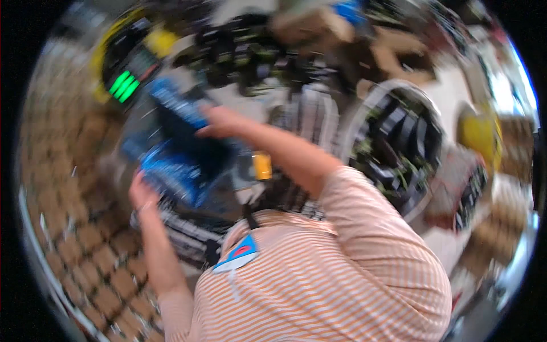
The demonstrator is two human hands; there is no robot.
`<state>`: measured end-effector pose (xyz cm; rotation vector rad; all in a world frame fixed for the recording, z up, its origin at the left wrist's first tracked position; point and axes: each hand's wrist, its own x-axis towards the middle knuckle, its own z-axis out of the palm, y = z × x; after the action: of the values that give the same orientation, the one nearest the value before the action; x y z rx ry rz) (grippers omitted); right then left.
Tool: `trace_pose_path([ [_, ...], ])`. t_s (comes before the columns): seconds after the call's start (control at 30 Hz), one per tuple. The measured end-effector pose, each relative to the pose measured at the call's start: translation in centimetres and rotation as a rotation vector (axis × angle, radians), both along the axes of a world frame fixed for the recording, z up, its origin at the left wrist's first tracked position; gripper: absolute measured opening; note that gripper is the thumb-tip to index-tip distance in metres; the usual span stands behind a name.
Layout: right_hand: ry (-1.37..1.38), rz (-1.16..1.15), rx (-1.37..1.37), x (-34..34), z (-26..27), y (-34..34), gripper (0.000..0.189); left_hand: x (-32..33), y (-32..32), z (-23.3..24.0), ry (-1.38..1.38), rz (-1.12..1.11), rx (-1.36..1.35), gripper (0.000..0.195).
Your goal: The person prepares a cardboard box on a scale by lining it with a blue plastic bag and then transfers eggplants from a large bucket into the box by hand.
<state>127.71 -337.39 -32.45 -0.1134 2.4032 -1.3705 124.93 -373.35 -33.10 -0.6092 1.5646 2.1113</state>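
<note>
A translucent blue plastic bag point(175, 171) is spread open between my hands, its inside dark. My left hand point(143, 192) grips the near left part of its rim. On the far side, my right hand point(216, 122) holds the upper edge. Motion blurs the picture, and the fingers of both hands are partly hidden by the plastic. Beyond the bag stands a scale with a lit green display point(124, 86). Whether the bag holds anything cannot be told.
A round white-rimmed basket point(395, 145) of eggplants stands to the right, with more dark eggplants point(252, 51) heaped ahead. Open cardboard boxes point(399, 51) lie at the upper right. A yellow container point(478, 132) is at the far right. Brown paving point(102, 256) stretches along the left.
</note>
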Motion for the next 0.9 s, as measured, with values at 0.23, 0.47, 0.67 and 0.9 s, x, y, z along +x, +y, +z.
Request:
trace_pose_path([
  [0.23,0.334,-0.299,0.123,5.6,3.0,0.7,0.065,-1.2,3.0,2.9,0.156,0.355,-0.317,0.060],
  [0.47,0.896,-0.648,0.159,18.5,8.1,13.8,0.042,1.2,6.7,8.6,0.590,0.405,-0.497,0.056],
  [0.67,-0.181,-1.338,0.629,31.3,-6.2,28.4,0.065,5.3,12.8,9.9,0.703,0.018,-0.238,0.045],
  [0.9,-0.473,-1.194,0.621,31.2,-11.6,28.8,0.091,13.2,26.7,12.1,0.628,-0.696,0.039,0.037],
])
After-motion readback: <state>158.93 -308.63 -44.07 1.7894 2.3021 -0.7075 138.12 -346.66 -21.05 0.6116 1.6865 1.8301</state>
